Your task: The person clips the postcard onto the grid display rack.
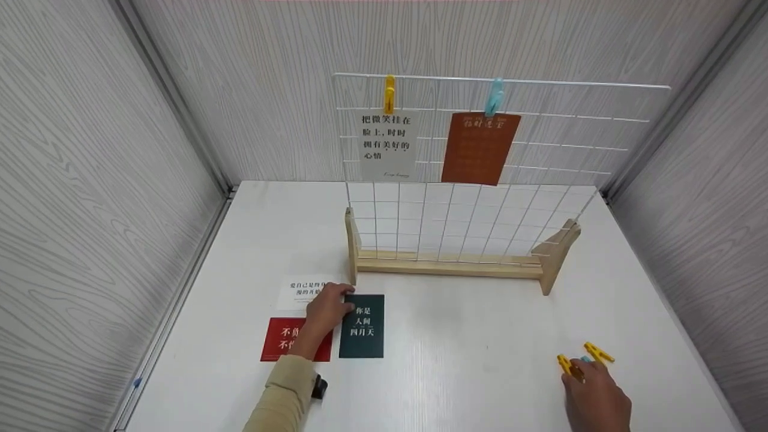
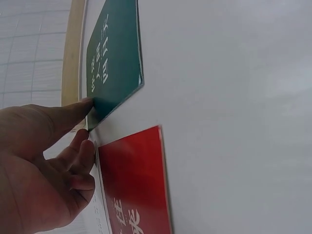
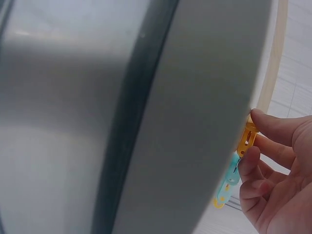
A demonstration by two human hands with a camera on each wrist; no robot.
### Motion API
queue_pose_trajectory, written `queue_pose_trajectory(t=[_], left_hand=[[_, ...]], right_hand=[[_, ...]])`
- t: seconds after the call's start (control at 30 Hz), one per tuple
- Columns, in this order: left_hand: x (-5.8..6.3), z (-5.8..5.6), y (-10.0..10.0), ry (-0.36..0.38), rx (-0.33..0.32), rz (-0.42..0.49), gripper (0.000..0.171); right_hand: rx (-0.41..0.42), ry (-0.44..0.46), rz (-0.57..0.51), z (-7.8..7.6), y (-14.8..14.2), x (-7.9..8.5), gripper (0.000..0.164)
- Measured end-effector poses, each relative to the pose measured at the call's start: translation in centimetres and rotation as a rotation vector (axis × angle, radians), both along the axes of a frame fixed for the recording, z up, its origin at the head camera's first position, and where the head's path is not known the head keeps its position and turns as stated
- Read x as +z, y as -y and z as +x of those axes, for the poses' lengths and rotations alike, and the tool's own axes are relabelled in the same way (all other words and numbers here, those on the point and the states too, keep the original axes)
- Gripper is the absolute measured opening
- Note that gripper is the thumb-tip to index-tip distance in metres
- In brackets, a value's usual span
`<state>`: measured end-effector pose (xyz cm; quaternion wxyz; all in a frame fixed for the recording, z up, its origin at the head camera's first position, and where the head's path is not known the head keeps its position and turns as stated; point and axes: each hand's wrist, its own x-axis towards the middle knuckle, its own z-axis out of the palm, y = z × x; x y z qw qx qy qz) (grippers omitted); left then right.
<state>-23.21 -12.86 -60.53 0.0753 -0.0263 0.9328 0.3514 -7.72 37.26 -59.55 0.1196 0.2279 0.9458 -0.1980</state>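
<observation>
My left hand [image 1: 326, 310] is at the upper left corner of a dark green card [image 1: 362, 344] with white characters, on the white table. In the left wrist view the thumb lies on the card's corner and the index finger is at its edge, pinching it. At the right, my right hand [image 1: 597, 394] pinches a yellow clip [image 3: 247, 137] between thumb and fingers. Beside it lie a light blue clip [image 3: 230, 171] and another yellow clip [image 1: 600, 352]. My left forearm partly covers a red card [image 1: 277, 342]; a white card [image 1: 294, 302] lies behind it.
A white wire grid rack [image 1: 501, 77] on a wooden stand [image 1: 450, 268] rises at the back. From it hang a white card [image 1: 384, 162] under a yellow clip [image 1: 390, 95] and a brown-red card [image 1: 480, 153] under a light blue clip [image 1: 494, 98]. Wood-grain panels surround the table.
</observation>
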Motion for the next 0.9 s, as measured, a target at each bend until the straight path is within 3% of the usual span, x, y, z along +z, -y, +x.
queue_pose_trajectory(t=[0.47,0.53,0.77,0.9], left_hand=[[0.17,-0.32,0.30,0.020,0.021,0.252,0.041],[0.36,-0.30,0.19,0.029,0.030,0.237,0.041],[0.55,0.09,-0.01,0.025,-0.011,0.034,0.044],[0.38,0.28,-0.05,0.006,-0.039,-0.002,0.045]], right_hand=[[-0.001,0.023,-0.028,-0.14,0.17,0.05,0.050],[-0.001,0.014,-0.025,-0.07,0.15,-0.01,0.050],[-0.006,0.036,-0.048,-0.19,0.05,-0.05,0.053],[0.020,0.029,-0.038,-0.25,-0.08,-0.07,0.053]])
